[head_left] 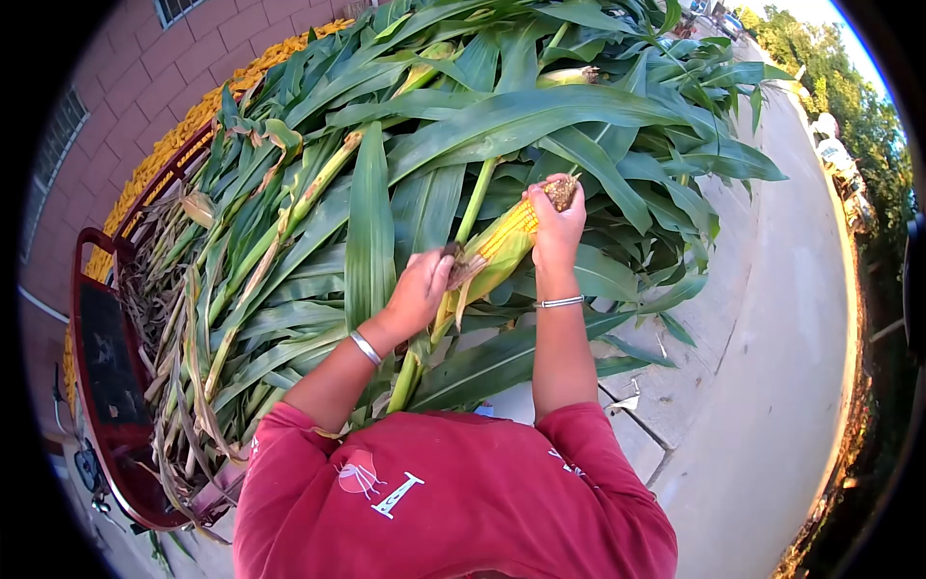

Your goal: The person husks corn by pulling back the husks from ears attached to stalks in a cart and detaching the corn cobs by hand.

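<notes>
A partly bare ear of corn (507, 230) slants across the middle of the view, yellow kernels showing and its upper right end brown. Near that end my right hand (558, 227) is wrapped around it, thumb on top. My left hand (422, 288) is closed at the lower left end, pinching the corn husk (470, 264) and what looks like dark silk. Pale green husk hangs along the ear's underside. Just beneath passes a thick green corn stalk (475, 201). Where the ear joins the stalk, if it does, is hidden.
Leafy cornstalks (540, 121) are heaped on a dark red cart (106, 386). More ears peek out, including one with a pale husk (569, 75). Yellow corn (159, 174) lines a brick wall (145, 82) at left. Concrete paving (762, 386) stretches along the right.
</notes>
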Available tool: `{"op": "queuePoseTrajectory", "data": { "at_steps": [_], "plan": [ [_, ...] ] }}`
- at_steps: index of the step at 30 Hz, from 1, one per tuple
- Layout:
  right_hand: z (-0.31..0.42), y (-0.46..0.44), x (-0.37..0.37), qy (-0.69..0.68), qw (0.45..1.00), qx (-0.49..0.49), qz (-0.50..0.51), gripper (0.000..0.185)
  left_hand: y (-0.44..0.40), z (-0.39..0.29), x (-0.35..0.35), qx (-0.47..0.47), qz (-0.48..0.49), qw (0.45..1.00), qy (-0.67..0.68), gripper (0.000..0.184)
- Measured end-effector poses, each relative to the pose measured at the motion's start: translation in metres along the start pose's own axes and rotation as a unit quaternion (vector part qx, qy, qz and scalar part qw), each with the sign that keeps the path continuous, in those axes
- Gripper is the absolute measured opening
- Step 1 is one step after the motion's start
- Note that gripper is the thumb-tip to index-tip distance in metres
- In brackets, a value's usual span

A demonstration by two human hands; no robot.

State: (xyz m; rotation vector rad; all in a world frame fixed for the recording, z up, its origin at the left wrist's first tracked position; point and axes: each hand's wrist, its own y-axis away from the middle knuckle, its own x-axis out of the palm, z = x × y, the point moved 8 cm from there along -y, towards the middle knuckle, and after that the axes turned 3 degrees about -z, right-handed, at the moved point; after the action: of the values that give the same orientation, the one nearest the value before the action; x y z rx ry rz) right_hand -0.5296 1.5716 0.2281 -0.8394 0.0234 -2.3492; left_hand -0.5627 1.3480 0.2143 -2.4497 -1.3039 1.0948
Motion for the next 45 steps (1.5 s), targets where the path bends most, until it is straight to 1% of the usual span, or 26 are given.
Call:
{"op": "queuePoseTrajectory", "data": {
  "at_steps": [1,2,4,6,10,12,14,15,16,21,23,26,28,29,32,34,36,37,38,39,40,41,42,43,44,45],
  "plan": [
    [0.005,0.003,0.005,0.010,1.000,-0.005,-0.003,0.031,-0.007,0.009,-0.004,-0.054,-0.008,0.997,0.062,0.026],
    [0.008,0.007,0.012,0.011,1.000,-0.004,0.000,0.031,-0.018,0.010,-0.007,-0.097,-0.029,0.974,0.202,0.030],
    [0.015,0.013,0.024,0.035,0.999,-0.019,0.006,0.031,-0.042,-0.007,-0.009,-0.124,-0.081,0.924,0.351,0.031],
    [0.014,0.016,0.029,0.050,0.998,-0.027,0.009,0.030,-0.055,-0.019,0.007,-0.101,-0.096,0.871,0.471,0.030],
    [0.019,0.016,0.028,0.071,0.996,-0.052,-0.012,0.028,-0.025,-0.001,0.032,-0.244,-0.025,0.858,0.451,0.025],
    [0.017,0.017,0.031,0.091,0.994,-0.053,-0.001,0.028,0.014,0.011,0.027,-0.248,0.022,0.809,0.533,0.026],
    [0.005,0.030,0.035,0.117,0.992,-0.046,0.018,0.026,0.072,0.033,0.005,-0.317,-0.031,0.828,0.462,0.025],
    [-0.002,0.039,0.040,0.132,0.990,-0.041,0.024,0.025,0.098,0.042,-0.002,-0.308,-0.051,0.798,0.515,0.027],
    [-0.007,0.046,0.046,0.134,0.990,-0.033,0.031,0.025,0.118,0.045,-0.011,-0.312,-0.060,0.795,0.516,0.027],
    [-0.026,0.081,0.080,0.078,0.993,0.022,0.085,0.022,0.184,0.034,-0.056,-0.318,-0.047,0.844,0.429,0.029],
    [-0.031,0.091,0.090,0.060,0.993,0.036,0.095,0.022,0.199,0.029,-0.073,-0.325,-0.045,0.855,0.401,0.029],
    [-0.036,0.105,0.102,0.024,0.992,0.046,0.114,0.022,0.220,0.018,-0.089,-0.301,-0.054,0.838,0.453,0.028],
    [-0.038,0.109,0.108,0.008,0.991,0.061,0.120,0.023,0.218,0.006,-0.103,-0.280,-0.051,0.876,0.389,0.027],
    [-0.037,0.109,0.108,0.014,0.992,0.056,0.114,0.023,0.224,0.018,-0.101,-0.307,-0.051,0.867,0.389,0.026],
    [-0.017,0.117,0.115,0.024,0.995,0.032,0.096,0.023,0.215,0.017,-0.111,-0.311,-0.056,0.874,0.368,0.026],
    [0.003,0.118,0.122,0.080,0.991,-0.019,0.107,0.022,0.208,0.016,-0.119,-0.364,-0.072,0.871,0.322,0.024],
    [0.024,0.120,0.129,0.143,0.981,-0.089,0.092,0.025,0.184,0.002,-0.134,-0.321,-0.083,0.894,0.301,0.022],
    [0.037,0.125,0.134,0.179,0.972,-0.118,0.093,0.025,0.176,0.007,-0.141,-0.296,-0.059,0.913,0.273,0.028],
    [0.050,0.131,0.140,0.214,0.961,-0.145,0.094,0.026,0.155,-0.004,-0.154,-0.209,-0.095,0.954,0.192,0.028],
    [0.065,0.138,0.147,0.264,0.939,-0.196,0.099,0.026,0.138,-0.018,-0.159,-0.165,-0.115,0.968,0.150,0.031],
    [0.066,0.141,0.151,0.261,0.933,-0.220,0.114,0.023,0.120,-0.039,-0.166,-0.124,-0.135,0.977,0.106,0.035],
    [0.064,0.139,0.154,0.238,0.935,-0.236,0.116,0.019,0.102,-0.056,-0.166,-0.069,-0.105,0.992,0.024,0.043],
    [0.063,0.137,0.157,0.215,0.936,-0.250,0.121,0.015,0.086,-0.069,-0.162,-0.016,-0.075,0.995,-0.058,0.054],
    [0.065,0.137,0.166,0.213,0.936,-0.252,0.126,0.015,0.075,-0.076,-0.153,0.021,-0.087,0.990,-0.113,0.067],
    [0.073,0.142,0.174,0.182,0.937,-0.271,0.128,0.011,0.065,-0.066,-0.132,-0.023,-0.050,0.998,-0.033,0.072],
    [0.077,0.146,0.176,0.154,0.937,-0.286,0.130,0.010,0.062,-0.045,-0.105,0.021,-0.051,0.992,-0.112,0.078]
  ]
}}
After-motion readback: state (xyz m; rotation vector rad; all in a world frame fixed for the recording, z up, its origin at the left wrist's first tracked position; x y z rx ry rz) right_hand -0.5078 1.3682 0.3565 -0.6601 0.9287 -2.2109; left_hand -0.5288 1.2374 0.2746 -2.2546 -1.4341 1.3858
